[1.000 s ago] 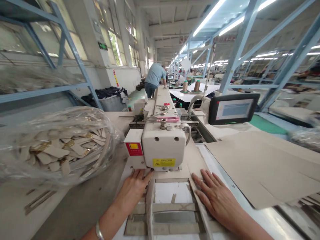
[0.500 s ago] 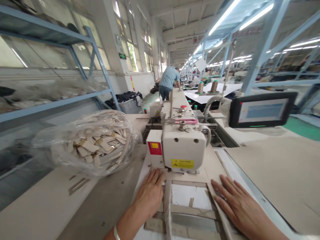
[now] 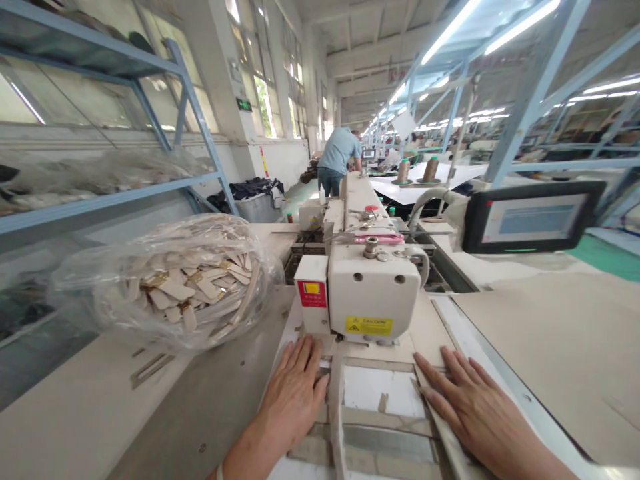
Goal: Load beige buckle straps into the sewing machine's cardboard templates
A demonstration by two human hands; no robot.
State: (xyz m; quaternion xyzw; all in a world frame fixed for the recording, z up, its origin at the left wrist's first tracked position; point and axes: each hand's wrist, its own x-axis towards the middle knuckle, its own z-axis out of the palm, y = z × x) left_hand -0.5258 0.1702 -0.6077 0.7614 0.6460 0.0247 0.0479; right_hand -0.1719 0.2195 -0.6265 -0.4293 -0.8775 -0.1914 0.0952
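A white sewing machine head [image 3: 375, 293] with a yellow caution label stands straight ahead of me. Below it lies a flat template frame [image 3: 385, 421] with cut-out windows and taped strips. My left hand [image 3: 295, 383] rests flat on the frame's left side, fingers stretched toward the machine. On the right side, my right hand [image 3: 470, 393] lies with fingers spread over the frame's edge strip. Neither hand grips anything that I can see. The needle area under the machine head is hidden.
A clear plastic bag [image 3: 240, 260] of beige strap pieces with gold-coloured metal parts sits at left. A control screen [image 3: 535, 217] stands at right. Blue shelving [image 3: 200, 120] rises at left. Thread cones [image 3: 430, 170] stand farther back, where a person [image 3: 337, 160] bends over.
My left thumb has spread away from the fingers, and the left hand has shifted slightly left. The right hand has moved a little to the left. The view has shifted slightly.
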